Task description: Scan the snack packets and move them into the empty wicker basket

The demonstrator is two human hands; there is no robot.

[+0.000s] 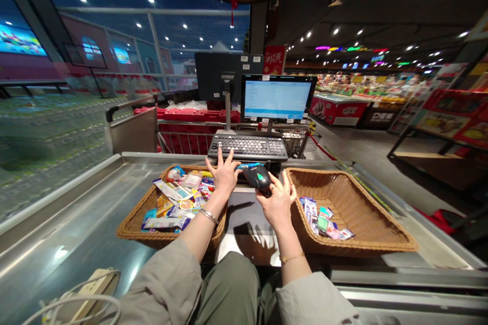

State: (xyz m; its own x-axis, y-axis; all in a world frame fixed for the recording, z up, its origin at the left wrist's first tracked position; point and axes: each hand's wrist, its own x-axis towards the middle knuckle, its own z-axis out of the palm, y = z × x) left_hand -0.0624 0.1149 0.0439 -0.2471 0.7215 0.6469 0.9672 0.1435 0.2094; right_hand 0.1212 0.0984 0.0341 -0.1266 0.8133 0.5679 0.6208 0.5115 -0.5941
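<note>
My right hand (pixel 277 202) is closed round a black handheld barcode scanner (pixel 257 176) with a green light on top. My left hand (pixel 224 176) pinches one end of a slim blue packet (pixel 249 166) between thumb and forefinger. Its other fingers are spread just in front of the keyboard (pixel 251 145); whether they touch the keys I cannot tell. The packet lies across the scanner's front end. Below my left hand, a wicker basket (pixel 131 219) holds many small packaged goods (pixel 179 202). Right of my right hand, a second wicker basket (pixel 366 208) holds several small packs (pixel 324 219).
Behind the keyboard stand a lit monitor (pixel 278 99) and a dark screen back (pixel 217 73). A metal counter (pixel 84 208) with raised edges runs under the baskets. A power strip (pixel 91 289) with white cables lies at the lower left. Shopping carts (pixel 186 139) stand beyond.
</note>
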